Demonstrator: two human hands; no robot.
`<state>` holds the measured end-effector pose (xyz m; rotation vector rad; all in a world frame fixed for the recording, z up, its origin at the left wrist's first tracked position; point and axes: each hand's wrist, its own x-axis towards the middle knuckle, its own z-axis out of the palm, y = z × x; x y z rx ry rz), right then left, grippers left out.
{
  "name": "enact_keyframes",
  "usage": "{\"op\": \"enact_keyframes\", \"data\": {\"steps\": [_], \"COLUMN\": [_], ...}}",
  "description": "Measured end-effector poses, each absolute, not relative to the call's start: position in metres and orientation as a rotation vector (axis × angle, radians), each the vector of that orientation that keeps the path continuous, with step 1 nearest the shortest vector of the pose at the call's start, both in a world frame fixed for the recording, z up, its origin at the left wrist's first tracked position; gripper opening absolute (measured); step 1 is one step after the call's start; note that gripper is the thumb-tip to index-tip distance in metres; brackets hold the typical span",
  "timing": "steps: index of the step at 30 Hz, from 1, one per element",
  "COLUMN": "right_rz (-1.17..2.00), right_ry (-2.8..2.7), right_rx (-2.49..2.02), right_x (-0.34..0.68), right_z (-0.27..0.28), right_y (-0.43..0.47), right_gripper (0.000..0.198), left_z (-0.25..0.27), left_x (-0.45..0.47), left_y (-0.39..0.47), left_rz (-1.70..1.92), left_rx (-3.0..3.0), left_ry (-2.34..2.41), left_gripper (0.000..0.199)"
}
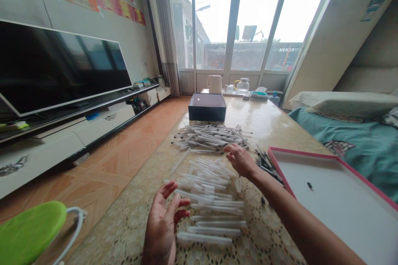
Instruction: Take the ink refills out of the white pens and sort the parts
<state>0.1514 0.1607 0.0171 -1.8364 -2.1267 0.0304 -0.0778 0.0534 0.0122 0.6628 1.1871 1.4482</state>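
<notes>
My left hand (163,219) is open, palm turned inward and fingers apart, beside the left ends of several translucent white pen barrels (217,231) laid roughly in rows. My right hand (241,160) reaches over the front edge of a loose pile of white pens with black ends (211,134). Its fingertips are closed at the dark end of a pen (205,151) that lies along the pile's near side. To the right of that hand is a bunch of thin black pen parts (268,165), partly covered by my forearm.
A dark open box (207,112) stands behind the pile. At the right lies a shallow pink-edged white tray (338,186) with a small black piece (309,186) in it. A kettle (214,84) and a glass jug (243,85) are at the table's far end. A green stool seat (31,232) is lower left.
</notes>
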Motion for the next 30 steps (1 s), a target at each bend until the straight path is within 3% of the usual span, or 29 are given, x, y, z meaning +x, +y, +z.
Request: {"op": "enact_keyframes", "data": {"steps": [12, 19, 24, 27, 30], "right_rz": [0.034, -0.079, 0.137, 0.368, 0.402], "right_ry": [-2.195, -2.089, -2.136, -2.195, -2.268], "right_rx": [-1.933, -1.838, -1.676, -1.568, -1.432], "right_x": [0.102, 0.122, 0.137, 0.141, 0.144], "right_z": [0.003, 0.032, 0.033, 0.016, -0.012], "right_y": [0.2, 0.141, 0.05, 0.009, -0.009], "right_gripper": [0.025, 0.007, 0.008, 0.008, 0.01], "left_z": [0.013, 0.008, 0.005, 0.002, -0.002], "left_x": [-0.079, -0.076, -0.068, -0.063, -0.059], "left_y": [0.048, 0.051, 0.044, 0.036, 0.03], "left_rz": [1.43, 1.374, 1.352, 1.383, 1.215], "left_rx": [0.66, 0.794, 1.216, 1.699, 2.184], "left_ry": [1.183, 1.177, 1.204, 1.166, 1.005], "left_gripper": [0.036, 0.027, 0.025, 0.027, 0.029]}}
